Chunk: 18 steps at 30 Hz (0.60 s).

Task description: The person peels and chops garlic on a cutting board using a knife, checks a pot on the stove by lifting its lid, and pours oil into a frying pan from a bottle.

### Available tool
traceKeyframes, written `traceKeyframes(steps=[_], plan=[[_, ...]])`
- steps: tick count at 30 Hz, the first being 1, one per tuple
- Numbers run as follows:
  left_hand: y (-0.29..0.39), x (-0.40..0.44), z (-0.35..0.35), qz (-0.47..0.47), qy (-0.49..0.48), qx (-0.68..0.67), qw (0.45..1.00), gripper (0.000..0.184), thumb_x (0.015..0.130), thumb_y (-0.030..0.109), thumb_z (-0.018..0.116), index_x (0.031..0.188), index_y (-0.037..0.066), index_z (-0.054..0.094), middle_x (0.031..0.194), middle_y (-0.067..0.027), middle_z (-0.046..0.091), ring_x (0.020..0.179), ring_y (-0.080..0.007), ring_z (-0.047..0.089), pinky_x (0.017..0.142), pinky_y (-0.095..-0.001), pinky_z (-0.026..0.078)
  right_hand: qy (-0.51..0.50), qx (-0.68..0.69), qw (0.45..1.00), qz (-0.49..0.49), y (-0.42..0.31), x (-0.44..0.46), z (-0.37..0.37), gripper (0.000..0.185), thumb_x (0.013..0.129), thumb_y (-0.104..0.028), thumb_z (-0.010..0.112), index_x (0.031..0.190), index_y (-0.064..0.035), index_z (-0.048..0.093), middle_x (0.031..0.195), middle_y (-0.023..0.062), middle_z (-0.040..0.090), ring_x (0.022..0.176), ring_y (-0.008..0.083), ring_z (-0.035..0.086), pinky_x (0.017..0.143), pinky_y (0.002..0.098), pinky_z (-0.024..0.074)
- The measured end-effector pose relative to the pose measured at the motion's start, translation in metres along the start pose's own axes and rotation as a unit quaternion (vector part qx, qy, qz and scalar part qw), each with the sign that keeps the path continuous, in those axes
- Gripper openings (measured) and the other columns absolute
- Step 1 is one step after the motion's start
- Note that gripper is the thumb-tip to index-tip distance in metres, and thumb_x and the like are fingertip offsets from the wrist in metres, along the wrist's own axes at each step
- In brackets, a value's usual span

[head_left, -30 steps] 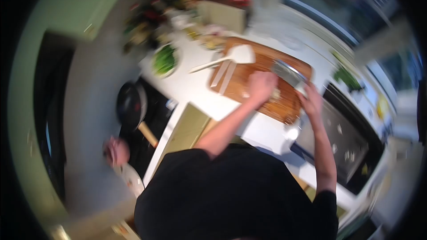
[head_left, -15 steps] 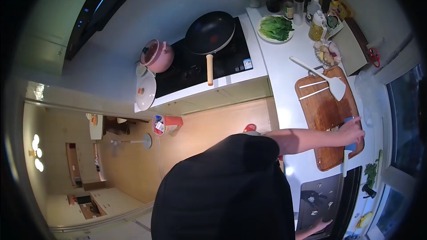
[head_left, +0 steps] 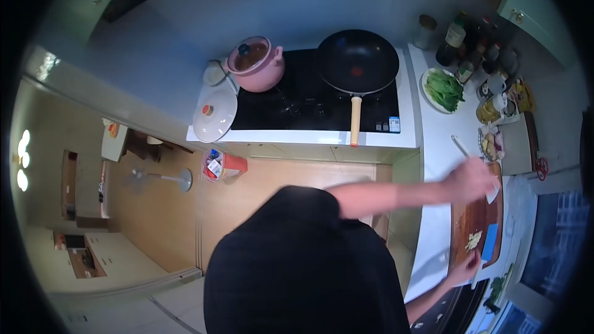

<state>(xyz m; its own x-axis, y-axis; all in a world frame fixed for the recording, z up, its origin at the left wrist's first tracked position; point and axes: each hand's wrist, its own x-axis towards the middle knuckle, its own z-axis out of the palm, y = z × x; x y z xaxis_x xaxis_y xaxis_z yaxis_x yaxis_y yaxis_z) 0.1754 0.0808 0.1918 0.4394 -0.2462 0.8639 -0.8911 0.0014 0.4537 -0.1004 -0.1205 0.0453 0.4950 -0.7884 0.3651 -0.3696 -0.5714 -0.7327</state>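
Observation:
My left hand [head_left: 471, 180], blurred by motion, is over the upper end of the brown cutting board [head_left: 461, 216], across the white spatula [head_left: 493, 195]. Its fingers are curled; what they hold is hidden. The spatula's handle shows beyond the hand. My right hand [head_left: 465, 268] is at the lower end of the board with its fingers drawn together, just below a small heap of chopped pale food [head_left: 473, 240]. What it holds, if anything, is too small to name. Beside it lies a knife [head_left: 489, 242] with a blue-looking blade and a white handle.
A black pan [head_left: 359, 62] and a pink pot [head_left: 257, 71] stand on the stove, with a white lid [head_left: 215, 115] at its left. A plate of green leaves [head_left: 443, 89], bottles [head_left: 455, 37] and an oil jug [head_left: 490, 109] are on the counter. A bin [head_left: 224, 166] stands below.
My left hand has moved from the knife to the board's spatula end. My right hand has come from over the sink to the board. The view has shifted, placing the stove further right.

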Motion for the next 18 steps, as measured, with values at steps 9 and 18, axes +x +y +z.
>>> traceKeyframes(steps=[9,18], plan=[[-0.212,-0.183,-0.433,-0.406,-0.194,0.428,0.783,0.024,0.104,0.027,0.050,0.103,0.005,0.058,0.094,-0.0228,0.068,0.088,-0.0419,0.068,0.072,-0.0532,0.053,-0.064,0.117,0.982,0.133,-0.099,-0.099,0.089,0.017,0.101,-0.021,0.064,0.099,-0.0040,0.065,0.068,-0.0036,0.050,0.060,0.0045,0.045,0.052,0.0211,0.0338],[-0.312,-0.225,-0.400,-0.311,-0.617,0.449,0.567,0.052,0.098,0.050,0.057,0.123,0.004,0.053,0.117,-0.0164,0.066,0.108,-0.0306,0.068,0.085,-0.0397,0.056,-0.188,0.140,0.948,0.217,-0.162,-0.170,0.133,0.017,0.102,-0.018,0.064,0.093,-0.0033,0.063,0.071,-0.0095,0.040,0.065,0.0023,0.034,0.056,0.0205,0.0262]])
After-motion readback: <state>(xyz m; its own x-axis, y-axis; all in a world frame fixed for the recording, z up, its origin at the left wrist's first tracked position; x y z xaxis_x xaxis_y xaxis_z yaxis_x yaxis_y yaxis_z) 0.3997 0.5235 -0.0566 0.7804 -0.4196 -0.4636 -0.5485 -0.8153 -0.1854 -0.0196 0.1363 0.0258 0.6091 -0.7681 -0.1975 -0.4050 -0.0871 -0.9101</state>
